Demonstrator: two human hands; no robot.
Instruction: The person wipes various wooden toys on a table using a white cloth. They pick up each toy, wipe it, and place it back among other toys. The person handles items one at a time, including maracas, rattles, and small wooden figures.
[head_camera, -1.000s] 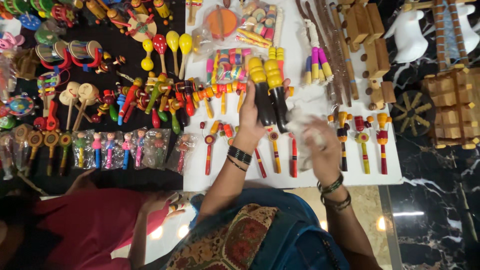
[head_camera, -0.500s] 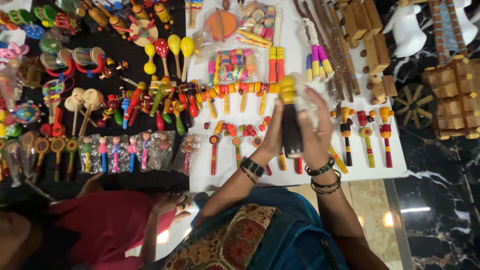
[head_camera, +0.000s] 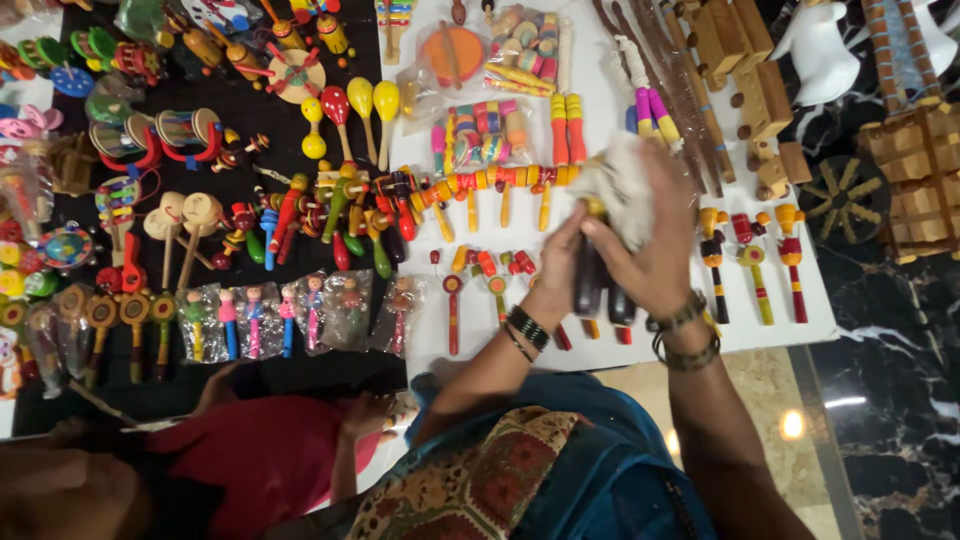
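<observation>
My left hand (head_camera: 553, 268) grips a bunch of dark-handled wooden rattles (head_camera: 590, 288) held upright over the white table cover (head_camera: 790, 320). A little yellow shows at their tops. My right hand (head_camera: 655, 255) presses a white cloth (head_camera: 620, 182) over the tops of those rattles, with its fingers wrapped around cloth and toys together. Both wrists wear bangles. Under my hands lie small red, yellow and green painted stick toys (head_camera: 470, 290).
Rows of bright wooden toys cover a black cloth (head_camera: 250, 375) at left, among them packaged dolls (head_camera: 300, 312) and yellow maracas (head_camera: 372, 100). Wooden carts (head_camera: 920, 150) and a white figure (head_camera: 820, 45) stand at the right. A person in red (head_camera: 260, 460) sits at lower left.
My left hand has brought the rattles down and to the right. My right hand, apart before, has closed in and now covers their yellow tops with the cloth.
</observation>
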